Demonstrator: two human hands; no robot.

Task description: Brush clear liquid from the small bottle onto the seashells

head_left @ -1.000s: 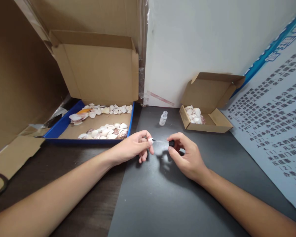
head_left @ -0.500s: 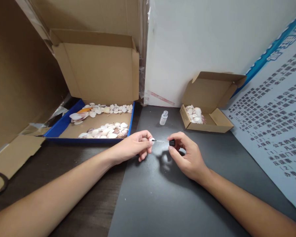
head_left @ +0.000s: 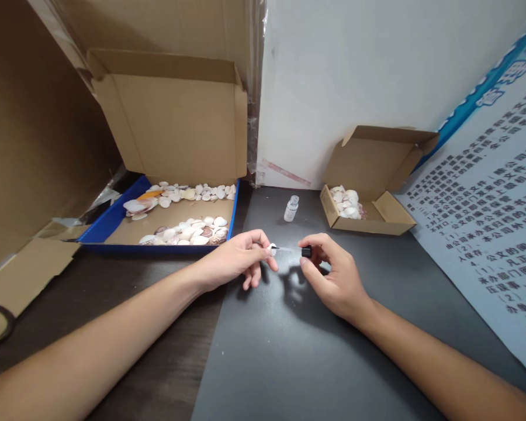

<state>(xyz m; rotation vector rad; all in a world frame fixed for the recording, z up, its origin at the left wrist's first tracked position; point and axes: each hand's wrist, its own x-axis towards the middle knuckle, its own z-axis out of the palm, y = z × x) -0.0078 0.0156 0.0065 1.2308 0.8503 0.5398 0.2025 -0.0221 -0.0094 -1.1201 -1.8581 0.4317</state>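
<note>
Between thumb and forefinger, my left hand (head_left: 245, 260) pinches a small white shell (head_left: 272, 249). My right hand (head_left: 333, 272) grips the black cap (head_left: 305, 251) of an applicator brush. From the cap a thin clear stem (head_left: 289, 249) points left, and its dark tip meets the shell. Behind the hands an uncapped clear glass bottle (head_left: 291, 209) with a white label stands upright on the dark grey mat (head_left: 254, 362).
A blue-edged box (head_left: 158, 249) with many shells is at the left, its cardboard lid raised. At the right back, an open cardboard box (head_left: 372, 225) holds more white shells. A printed sheet (head_left: 486, 234) stands along the right side.
The brush and cap have shifted very slightly right along with the shell. The lower fingers of my left hand have moved a little. Bottle and boxes stay in place.
</note>
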